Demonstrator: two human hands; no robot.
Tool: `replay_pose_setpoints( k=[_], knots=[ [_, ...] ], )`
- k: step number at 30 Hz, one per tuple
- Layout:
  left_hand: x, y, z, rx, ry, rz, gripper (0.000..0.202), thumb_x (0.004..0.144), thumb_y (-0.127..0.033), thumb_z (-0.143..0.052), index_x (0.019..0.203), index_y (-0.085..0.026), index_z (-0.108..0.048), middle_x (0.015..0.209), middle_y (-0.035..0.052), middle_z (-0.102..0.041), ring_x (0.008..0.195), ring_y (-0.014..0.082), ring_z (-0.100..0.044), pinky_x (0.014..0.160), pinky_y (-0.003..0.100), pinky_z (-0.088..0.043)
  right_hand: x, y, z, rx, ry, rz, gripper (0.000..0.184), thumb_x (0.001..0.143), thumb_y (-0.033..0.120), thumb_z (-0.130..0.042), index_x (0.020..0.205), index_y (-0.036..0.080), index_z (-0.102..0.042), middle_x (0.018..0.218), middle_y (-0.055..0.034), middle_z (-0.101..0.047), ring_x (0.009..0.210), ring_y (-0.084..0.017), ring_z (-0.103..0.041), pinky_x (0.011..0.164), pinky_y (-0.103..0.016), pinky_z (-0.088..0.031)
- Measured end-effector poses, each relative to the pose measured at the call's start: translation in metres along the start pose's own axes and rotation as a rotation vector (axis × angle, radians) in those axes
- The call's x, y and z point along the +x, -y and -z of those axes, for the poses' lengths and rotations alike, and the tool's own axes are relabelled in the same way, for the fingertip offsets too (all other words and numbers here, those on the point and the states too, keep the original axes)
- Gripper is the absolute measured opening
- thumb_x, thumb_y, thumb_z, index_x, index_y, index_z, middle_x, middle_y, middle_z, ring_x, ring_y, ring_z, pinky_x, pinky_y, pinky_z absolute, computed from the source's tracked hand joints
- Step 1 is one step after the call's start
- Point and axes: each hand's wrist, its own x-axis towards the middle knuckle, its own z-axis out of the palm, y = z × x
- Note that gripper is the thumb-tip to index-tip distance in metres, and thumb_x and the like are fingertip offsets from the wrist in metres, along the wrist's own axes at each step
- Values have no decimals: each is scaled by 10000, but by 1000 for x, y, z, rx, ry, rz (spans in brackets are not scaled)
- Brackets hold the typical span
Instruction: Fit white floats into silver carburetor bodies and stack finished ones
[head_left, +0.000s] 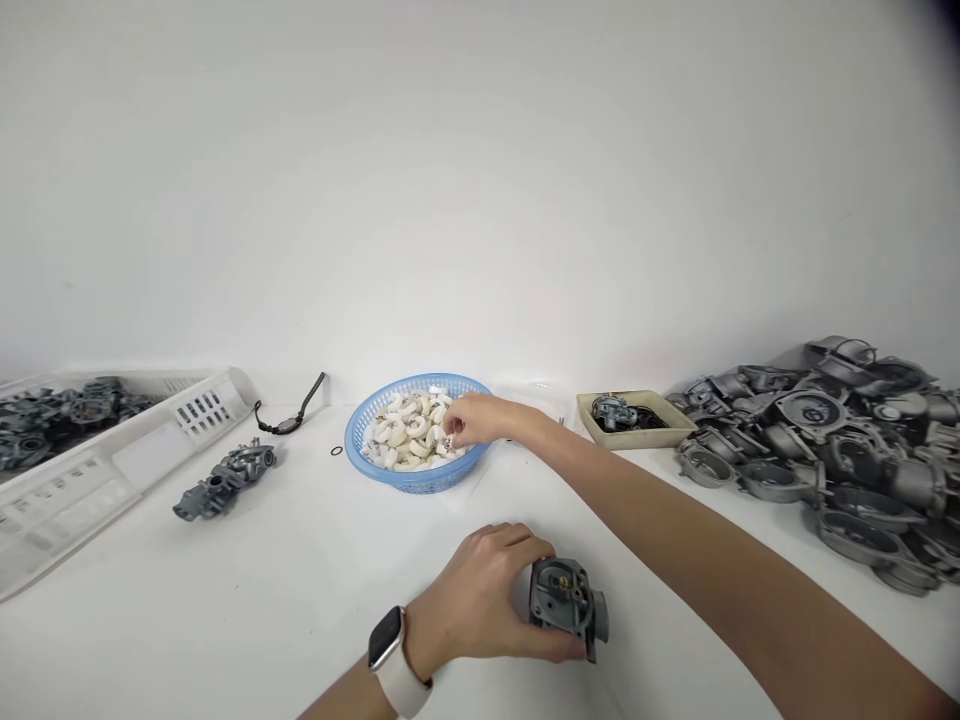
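Note:
My left hand (480,598), with a white smartwatch on the wrist, is closed around a grey metal carburetor body (566,603) that rests on the white table near me. My right hand (474,418) reaches into a blue plastic basket (367,428) full of white ring-shaped parts (405,432). Its fingers are pinched together on one of the white parts at the basket's right side.
A white crate (90,470) of grey parts stands at the left. Another carburetor body (225,480) lies beside it, with a wristwatch (289,412) and a small black ring (337,451) behind. A beige tray (637,425) and a heap of metal bowls (832,440) fill the right.

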Motion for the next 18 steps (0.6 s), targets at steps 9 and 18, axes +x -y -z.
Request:
replay_pose_setpoints(
  k=[9, 18],
  knots=[
    [0, -3, 6, -12, 48, 27, 559, 627, -427, -876, 1115, -258, -662, 1005, -21, -685, 888, 202, -649, 821, 302, -476, -87, 19, 22, 169, -162, 123, 221, 891, 325, -667, 1055, 200, -747, 952, -12, -711, 848, -124, -628, 714, -205, -422],
    [-2, -8, 9, 15, 84, 54, 502, 705, -487, -820, 1121, -251, -666, 998, 13, -685, 884, 222, -646, 770, 310, -485, -178, 22, 0, 291, 147, 90, 192, 943, 279, -609, 1027, 206, -766, 893, -21, -654, 788, -107, -594, 679, -215, -418]
  ],
)
